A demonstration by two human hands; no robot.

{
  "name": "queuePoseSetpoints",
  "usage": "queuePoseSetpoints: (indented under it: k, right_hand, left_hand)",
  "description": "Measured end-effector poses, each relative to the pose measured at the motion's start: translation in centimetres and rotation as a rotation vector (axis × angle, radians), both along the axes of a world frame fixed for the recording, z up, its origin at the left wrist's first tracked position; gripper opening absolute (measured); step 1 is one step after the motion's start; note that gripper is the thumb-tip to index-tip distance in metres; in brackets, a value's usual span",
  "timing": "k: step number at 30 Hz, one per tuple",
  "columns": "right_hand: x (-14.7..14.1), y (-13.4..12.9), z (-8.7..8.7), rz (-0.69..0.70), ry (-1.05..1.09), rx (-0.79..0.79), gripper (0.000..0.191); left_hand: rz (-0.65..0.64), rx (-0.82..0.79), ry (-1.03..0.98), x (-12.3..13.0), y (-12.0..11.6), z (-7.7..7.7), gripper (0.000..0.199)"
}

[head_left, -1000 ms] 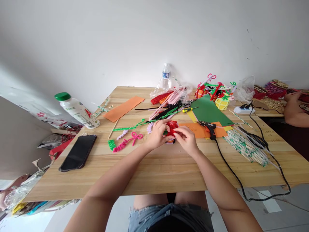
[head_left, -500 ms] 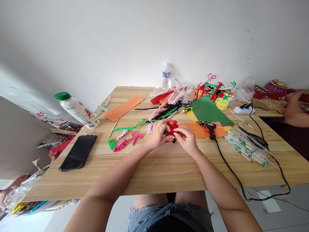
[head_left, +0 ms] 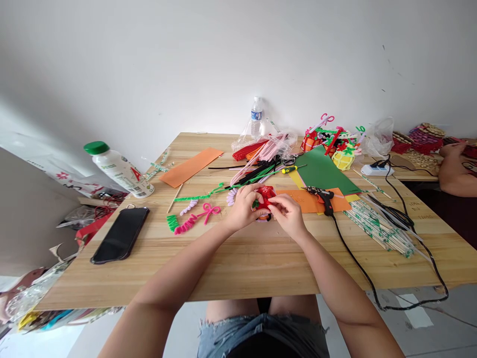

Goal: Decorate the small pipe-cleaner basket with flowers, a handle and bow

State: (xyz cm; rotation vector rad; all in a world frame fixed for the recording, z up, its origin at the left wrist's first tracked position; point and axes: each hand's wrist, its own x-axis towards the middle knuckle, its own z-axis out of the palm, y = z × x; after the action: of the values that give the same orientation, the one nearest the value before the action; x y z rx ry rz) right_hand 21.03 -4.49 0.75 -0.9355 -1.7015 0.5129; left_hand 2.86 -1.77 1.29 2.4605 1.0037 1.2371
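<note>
A small red pipe-cleaner craft piece (head_left: 266, 193) with bits of green and orange is held above the middle of the table. My left hand (head_left: 244, 208) is closed around its left side. From the right, my right hand (head_left: 286, 214) pinches its edge between thumb and fingertips. Both hands hide much of the piece. Just left of my left hand lies a lilac pipe-cleaner coil (head_left: 231, 197). Further left are a pink and green coil (head_left: 185, 224) with a bow-like loop and a green twisted pipe cleaner (head_left: 192, 198).
A black glue gun (head_left: 326, 201) lies on orange card to the right, its cord trailing off the table's front. Bundled pipe cleaners (head_left: 257, 164), wrapped sticks (head_left: 383, 228), a phone (head_left: 121, 234) and a bottle (head_left: 119, 169) lie or stand around. Another person's arm (head_left: 456, 169) is at far right.
</note>
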Motion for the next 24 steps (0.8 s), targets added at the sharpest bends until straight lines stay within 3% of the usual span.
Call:
queuePoseSetpoints:
  k: [24]
  right_hand:
    - [0.0,0.02,-0.12,-0.019,-0.001,-0.008,0.012]
  left_hand:
    - [-0.005,0.003,-0.014,-0.04,-0.09,0.12,0.027]
